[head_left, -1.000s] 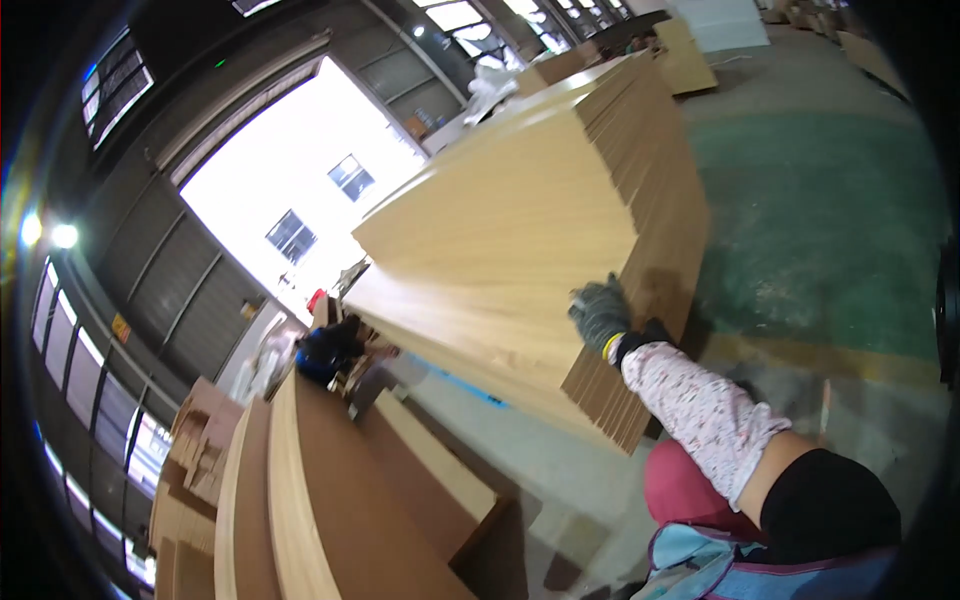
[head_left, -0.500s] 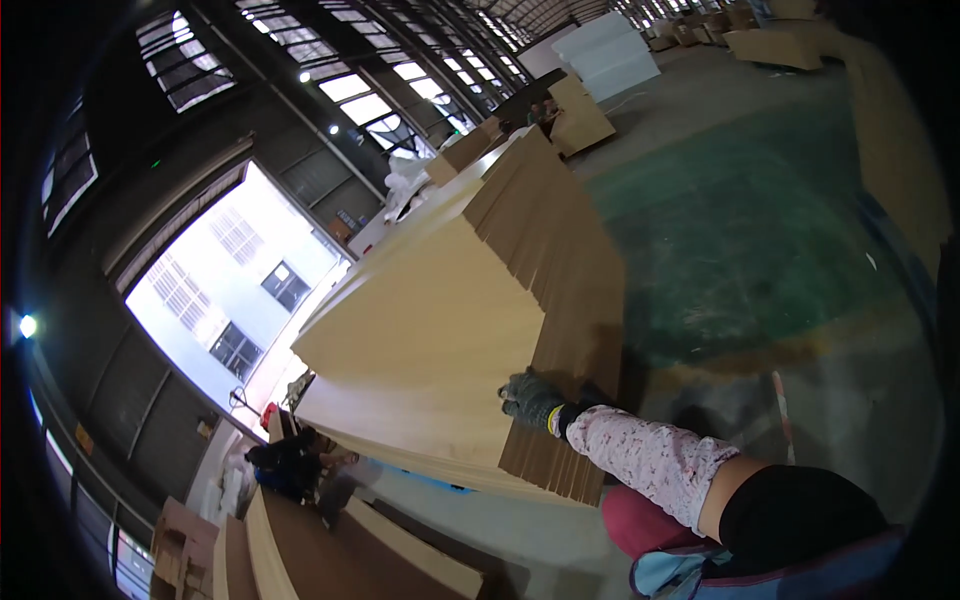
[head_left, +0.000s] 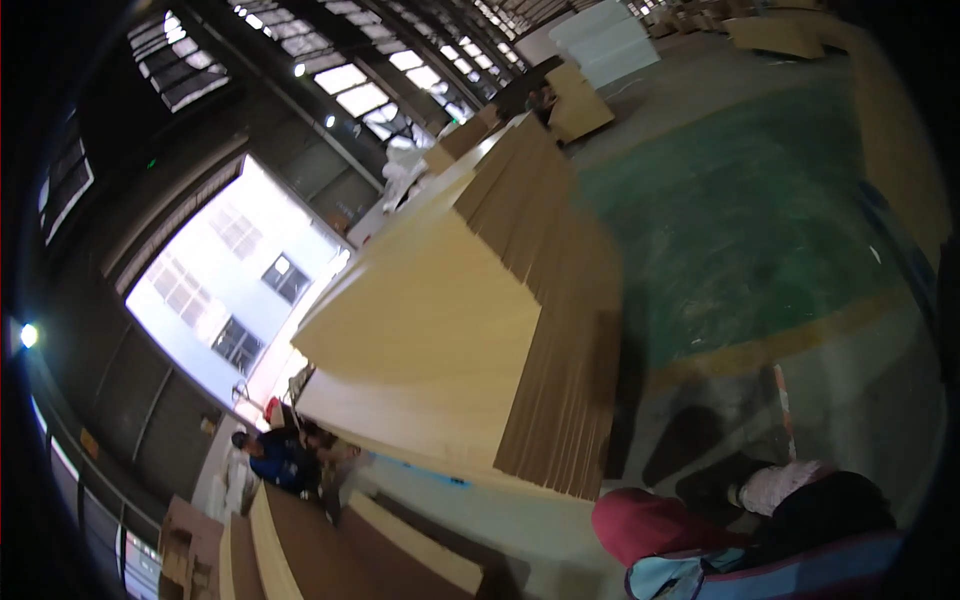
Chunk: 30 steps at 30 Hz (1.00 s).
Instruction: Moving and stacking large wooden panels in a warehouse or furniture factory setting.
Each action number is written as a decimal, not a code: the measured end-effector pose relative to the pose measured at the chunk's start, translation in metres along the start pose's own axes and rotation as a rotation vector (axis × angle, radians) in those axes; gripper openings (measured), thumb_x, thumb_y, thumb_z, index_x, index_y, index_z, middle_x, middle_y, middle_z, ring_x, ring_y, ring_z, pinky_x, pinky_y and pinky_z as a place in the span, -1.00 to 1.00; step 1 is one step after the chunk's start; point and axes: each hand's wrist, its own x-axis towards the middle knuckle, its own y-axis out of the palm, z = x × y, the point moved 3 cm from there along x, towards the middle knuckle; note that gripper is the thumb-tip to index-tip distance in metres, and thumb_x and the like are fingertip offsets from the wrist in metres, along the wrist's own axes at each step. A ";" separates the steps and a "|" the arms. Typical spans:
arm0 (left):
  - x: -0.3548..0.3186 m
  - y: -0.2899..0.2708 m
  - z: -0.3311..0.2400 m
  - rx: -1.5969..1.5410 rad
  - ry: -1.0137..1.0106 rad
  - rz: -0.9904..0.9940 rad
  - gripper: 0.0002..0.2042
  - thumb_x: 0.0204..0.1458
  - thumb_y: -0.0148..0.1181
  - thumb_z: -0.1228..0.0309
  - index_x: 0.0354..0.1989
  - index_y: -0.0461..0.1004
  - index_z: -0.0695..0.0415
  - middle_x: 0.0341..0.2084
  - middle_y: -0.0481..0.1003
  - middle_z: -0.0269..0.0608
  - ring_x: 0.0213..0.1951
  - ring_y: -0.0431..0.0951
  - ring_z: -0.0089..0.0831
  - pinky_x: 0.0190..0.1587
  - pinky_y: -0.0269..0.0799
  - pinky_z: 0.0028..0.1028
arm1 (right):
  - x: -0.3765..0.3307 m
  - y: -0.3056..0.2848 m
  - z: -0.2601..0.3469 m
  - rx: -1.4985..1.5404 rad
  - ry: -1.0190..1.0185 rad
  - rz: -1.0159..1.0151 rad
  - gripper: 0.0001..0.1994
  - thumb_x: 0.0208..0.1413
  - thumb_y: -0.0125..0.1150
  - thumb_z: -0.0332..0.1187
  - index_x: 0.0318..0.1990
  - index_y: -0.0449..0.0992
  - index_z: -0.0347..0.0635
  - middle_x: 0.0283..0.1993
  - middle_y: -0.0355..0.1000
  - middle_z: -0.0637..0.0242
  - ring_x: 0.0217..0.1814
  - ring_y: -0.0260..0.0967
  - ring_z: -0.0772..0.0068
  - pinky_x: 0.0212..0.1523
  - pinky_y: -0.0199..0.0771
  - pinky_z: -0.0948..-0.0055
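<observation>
The right hand [head_left: 722, 492], dark-gloved, hangs low, apart from the stacked boards [head_left: 440, 330]; finger state unclear.

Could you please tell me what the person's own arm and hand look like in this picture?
Only one arm shows, at the lower right: a pale patterned sleeve over a dark upper garment. The hand beyond it is blurred and dark, possibly a glove; its fingers cannot be made out. No other hand is in view.

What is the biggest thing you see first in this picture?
The tall stack of pale wooden boards fills the middle, its brown layered edge facing the green floor on the right. At lower left a person in blue crouches by the stack, under a bright wide doorway.
</observation>
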 end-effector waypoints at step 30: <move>-0.093 0.148 0.215 -0.767 -0.047 -0.499 -0.64 0.17 -0.11 0.23 0.13 0.29 -0.02 -0.15 0.44 -0.10 -0.16 0.44 -0.21 -0.11 0.36 -0.29 | 0.069 -0.001 -0.028 -0.462 0.396 0.044 -0.67 0.13 -0.06 -0.19 -0.03 0.47 -0.09 -0.12 0.46 0.11 -0.08 0.42 0.14 -0.11 0.38 0.16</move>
